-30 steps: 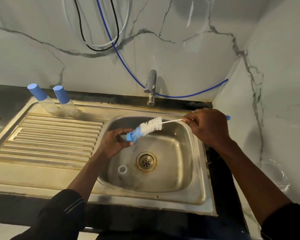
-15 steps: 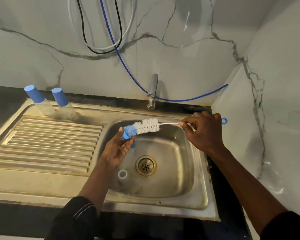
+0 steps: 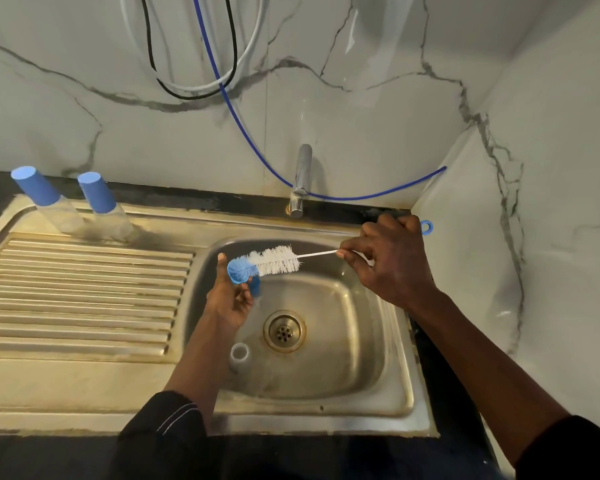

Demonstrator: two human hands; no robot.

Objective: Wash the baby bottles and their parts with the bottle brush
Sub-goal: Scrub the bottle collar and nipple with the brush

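My right hand (image 3: 392, 265) is pinching the bottle brush (image 3: 274, 261) by its wire stem above the sink's (image 3: 400, 375) far edge. My left hand (image 3: 231, 301), held apart from it, is loosely gripping a blue part (image 3: 255, 285) at the bristle tip. With so slack a hold, I judge it is risking a slip toward the drain (image 3: 284, 330).

Grey-veined marble walls (image 3: 378, 109) meet at right corner; black countertop (image 3: 194, 199); looped cables (image 3: 235, 53) overhead.

Right hand (image 3: 392, 261) pinches the bottle brush (image 3: 278, 261) — left hand (image 3: 229, 301) upturned, one finger straight.
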